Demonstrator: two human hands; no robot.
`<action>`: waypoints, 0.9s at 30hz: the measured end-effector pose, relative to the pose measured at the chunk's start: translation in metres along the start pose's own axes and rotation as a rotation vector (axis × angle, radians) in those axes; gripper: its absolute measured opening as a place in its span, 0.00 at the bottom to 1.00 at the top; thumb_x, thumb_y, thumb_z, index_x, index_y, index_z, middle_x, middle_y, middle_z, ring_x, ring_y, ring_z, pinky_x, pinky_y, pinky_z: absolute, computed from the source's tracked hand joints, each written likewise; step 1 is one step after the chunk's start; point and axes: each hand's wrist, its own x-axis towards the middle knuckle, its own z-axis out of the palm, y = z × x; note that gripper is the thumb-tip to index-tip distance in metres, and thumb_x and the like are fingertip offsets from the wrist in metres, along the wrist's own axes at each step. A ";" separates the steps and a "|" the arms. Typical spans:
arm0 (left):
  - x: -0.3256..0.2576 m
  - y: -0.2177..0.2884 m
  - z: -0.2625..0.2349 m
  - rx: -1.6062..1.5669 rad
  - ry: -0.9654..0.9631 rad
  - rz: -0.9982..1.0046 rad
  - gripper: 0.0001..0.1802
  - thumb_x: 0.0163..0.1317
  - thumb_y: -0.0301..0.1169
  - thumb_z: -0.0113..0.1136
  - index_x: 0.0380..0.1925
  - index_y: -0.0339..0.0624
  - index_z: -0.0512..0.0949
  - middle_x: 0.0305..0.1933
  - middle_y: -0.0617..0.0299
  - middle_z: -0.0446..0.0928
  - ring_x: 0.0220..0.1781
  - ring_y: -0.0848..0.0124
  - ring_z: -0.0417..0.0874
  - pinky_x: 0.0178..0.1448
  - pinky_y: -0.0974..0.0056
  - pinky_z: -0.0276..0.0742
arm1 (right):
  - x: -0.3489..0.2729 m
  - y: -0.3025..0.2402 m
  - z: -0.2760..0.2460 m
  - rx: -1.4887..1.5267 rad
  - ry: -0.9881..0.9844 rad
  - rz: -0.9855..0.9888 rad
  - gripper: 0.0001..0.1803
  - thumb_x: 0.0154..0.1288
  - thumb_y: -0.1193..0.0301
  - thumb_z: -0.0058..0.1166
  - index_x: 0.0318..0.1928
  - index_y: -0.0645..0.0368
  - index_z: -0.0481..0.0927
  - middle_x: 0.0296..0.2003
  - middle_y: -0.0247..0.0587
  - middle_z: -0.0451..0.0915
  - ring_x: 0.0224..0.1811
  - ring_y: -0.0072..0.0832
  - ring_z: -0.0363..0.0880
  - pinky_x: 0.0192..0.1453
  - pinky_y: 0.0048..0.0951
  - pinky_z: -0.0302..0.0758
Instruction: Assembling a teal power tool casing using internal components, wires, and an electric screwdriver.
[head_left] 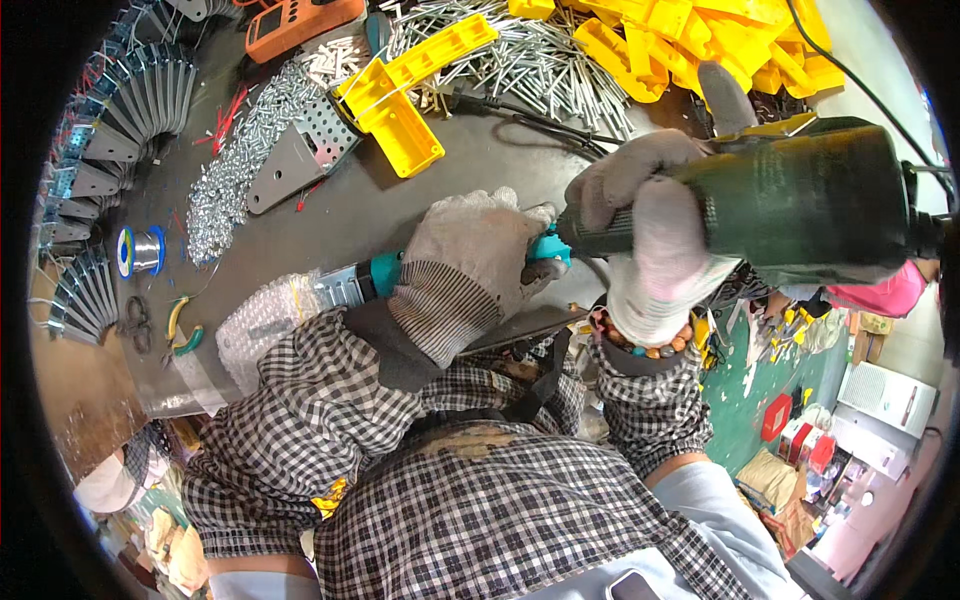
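Note:
My left hand (465, 265), in a grey-white knit glove, is closed round a teal-handled piece (550, 247). Out of the other side of that fist comes more teal, then a metal section and a bubble-wrapped end (268, 325). My right hand (650, 205), also gloved, wraps its fingers round the narrow front of a large dark green cylindrical power tool (800, 205). The tool lies nearly level, its front end against or close by the teal piece; whether they touch is hidden by the gloves. Its wide rear points right.
Yellow plastic parts (690, 40), long screws (540, 70) and small screws (225, 170) lie heaped on the metal table. A perforated bracket (300, 160), a wire spool (140, 251), pliers (183, 325) and dark scissors (136, 324) are farther left. Black cables (530, 118) run behind my hands.

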 end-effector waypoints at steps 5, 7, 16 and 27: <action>-0.002 0.000 0.000 -0.005 -0.076 -0.058 0.17 0.57 0.46 0.65 0.38 0.47 0.83 0.35 0.53 0.81 0.43 0.57 0.83 0.49 0.54 0.78 | -0.001 0.001 -0.029 -0.211 -0.182 0.066 0.35 0.62 0.63 0.66 0.62 0.64 0.63 0.22 0.37 0.73 0.19 0.26 0.71 0.26 0.30 0.73; -0.003 -0.004 0.005 -0.015 0.041 -0.003 0.16 0.57 0.46 0.65 0.36 0.47 0.84 0.34 0.54 0.81 0.42 0.56 0.83 0.48 0.53 0.78 | -0.006 0.009 -0.031 -0.252 -0.113 0.051 0.26 0.61 0.65 0.67 0.52 0.61 0.68 0.21 0.37 0.72 0.19 0.25 0.70 0.25 0.30 0.72; 0.001 -0.009 0.011 -0.048 -0.004 0.017 0.13 0.59 0.45 0.63 0.36 0.51 0.84 0.37 0.54 0.80 0.44 0.57 0.83 0.50 0.54 0.76 | -0.004 0.007 -0.017 -0.303 -0.008 -0.007 0.32 0.62 0.65 0.66 0.60 0.65 0.66 0.22 0.37 0.72 0.18 0.25 0.70 0.25 0.30 0.72; 0.002 -0.008 0.014 0.148 -0.001 0.028 0.27 0.61 0.54 0.59 0.54 0.51 0.78 0.43 0.52 0.79 0.46 0.55 0.82 0.50 0.53 0.78 | 0.045 -0.034 -0.024 -0.705 -0.005 0.274 0.18 0.54 0.70 0.68 0.43 0.65 0.79 0.24 0.35 0.81 0.27 0.24 0.79 0.33 0.23 0.75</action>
